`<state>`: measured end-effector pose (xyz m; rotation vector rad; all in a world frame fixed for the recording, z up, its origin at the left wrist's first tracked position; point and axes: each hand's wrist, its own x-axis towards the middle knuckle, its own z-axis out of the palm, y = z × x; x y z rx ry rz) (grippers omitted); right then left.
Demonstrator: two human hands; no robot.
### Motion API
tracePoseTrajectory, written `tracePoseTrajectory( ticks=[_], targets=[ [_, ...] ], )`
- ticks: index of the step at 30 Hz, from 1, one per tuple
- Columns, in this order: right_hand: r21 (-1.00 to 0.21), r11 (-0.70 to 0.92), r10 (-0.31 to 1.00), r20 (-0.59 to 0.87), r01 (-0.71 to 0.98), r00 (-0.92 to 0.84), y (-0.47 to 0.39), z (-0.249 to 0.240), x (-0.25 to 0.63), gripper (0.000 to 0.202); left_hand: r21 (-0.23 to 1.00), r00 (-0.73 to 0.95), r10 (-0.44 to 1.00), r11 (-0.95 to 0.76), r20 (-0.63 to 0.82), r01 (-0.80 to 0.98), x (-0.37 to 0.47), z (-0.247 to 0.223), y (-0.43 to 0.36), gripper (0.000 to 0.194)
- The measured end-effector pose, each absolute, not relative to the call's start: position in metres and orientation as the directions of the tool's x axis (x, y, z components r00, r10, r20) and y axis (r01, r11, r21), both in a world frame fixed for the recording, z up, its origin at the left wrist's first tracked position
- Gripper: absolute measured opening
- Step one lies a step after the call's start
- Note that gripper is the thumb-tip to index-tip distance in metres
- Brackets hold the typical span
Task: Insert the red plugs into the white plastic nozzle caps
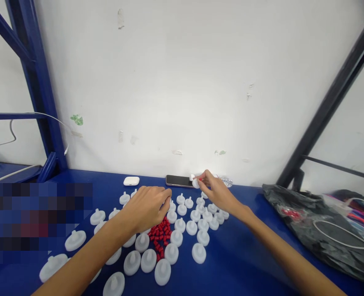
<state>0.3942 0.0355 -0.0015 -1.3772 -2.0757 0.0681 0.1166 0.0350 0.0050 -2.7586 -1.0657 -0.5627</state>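
Note:
My right hand point(214, 190) is at the back of the blue table, its fingers pinched together on a white disc point(195, 183). A small bit of red shows at the fingertips, beside that disc. My left hand point(149, 207) is over the near side of a pile of small red caps point(160, 235), with its fingers curled down. Whatever its fingertips may hold is hidden from view. Many white discs, each with a short stem on top, stand around the pile, such as this white stemmed disc point(199, 253) on the right.
A dark phone point(179, 181) and a white earbud case point(131, 181) lie along the wall. Crumpled clear plastic point(227, 181) is behind my right hand. A black plastic bag point(296, 222) with a white cable covers the right side. A blue frame post point(43, 82) rises at left.

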Motion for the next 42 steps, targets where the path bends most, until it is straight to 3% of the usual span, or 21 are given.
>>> tracePoseTrajectory(
  ticks=[5, 9, 11, 15, 18, 25, 32, 35, 37, 40, 42],
  targets=[
    [-0.28, 0.549, 0.774, 0.526, 0.788, -0.353, 0.0, -0.01, 0.378, 0.012, 0.033, 0.695, 0.613, -0.758, 0.376, 0.651, 0.121, 0.002, 0.029, 0.029],
    [-0.223, 0.608, 0.725, 0.547, 0.762, -0.418, -0.014, -0.015, 0.359, 0.046, 0.068, 0.725, 0.591, -0.789, 0.354, 0.61, 0.127, 0.001, 0.019, 0.031],
    [-0.149, 0.636, 0.689, 0.552, 0.758, -0.47, -0.019, -0.015, 0.351, 0.054, 0.1, 0.741, 0.581, -0.804, 0.336, 0.586, 0.13, 0.003, 0.014, 0.031],
    [0.009, 0.652, 0.604, 0.599, 0.758, -0.526, -0.024, -0.013, 0.346, 0.046, 0.165, 0.753, 0.579, -0.814, 0.313, 0.557, 0.135, 0.004, 0.012, 0.032],
    [-0.008, 0.674, 0.568, 0.645, 0.739, -0.511, -0.022, -0.017, 0.35, 0.049, 0.195, 0.754, 0.58, -0.815, 0.31, 0.546, 0.135, 0.002, 0.016, 0.033],
    [0.026, 0.72, 0.485, 0.697, 0.693, -0.529, -0.015, -0.02, 0.353, 0.033, 0.298, 0.725, 0.601, -0.798, 0.336, 0.523, 0.132, 0.004, 0.019, 0.035],
    [0.184, 0.684, 0.404, 0.71, 0.706, -0.576, -0.019, -0.005, 0.353, 0.028, 0.578, 0.675, 0.669, -0.697, 0.311, 0.425, 0.139, 0.022, 0.009, 0.044],
    [0.11, 0.586, 0.501, 0.729, 0.803, -0.466, -0.015, 0.0, 0.372, 0.029, 0.689, 0.694, 0.682, -0.618, 0.23, 0.379, 0.137, 0.028, 0.011, 0.048],
    [-0.052, 0.439, 0.553, 0.803, 0.897, -0.224, -0.007, 0.005, 0.395, 0.022, 0.713, 0.675, 0.706, -0.585, 0.212, 0.388, 0.13, 0.032, 0.017, 0.048],
    [-0.193, 0.291, 0.531, 0.847, 0.937, 0.009, 0.009, 0.008, 0.431, 0.031, 0.66, 0.588, 0.762, -0.591, 0.271, 0.463, 0.117, 0.037, 0.026, 0.048],
    [-0.245, 0.26, 0.564, 0.824, 0.934, 0.059, 0.018, 0.004, 0.443, 0.034, 0.564, 0.525, 0.786, -0.608, 0.327, 0.559, 0.111, 0.035, 0.031, 0.04]
  ],
)
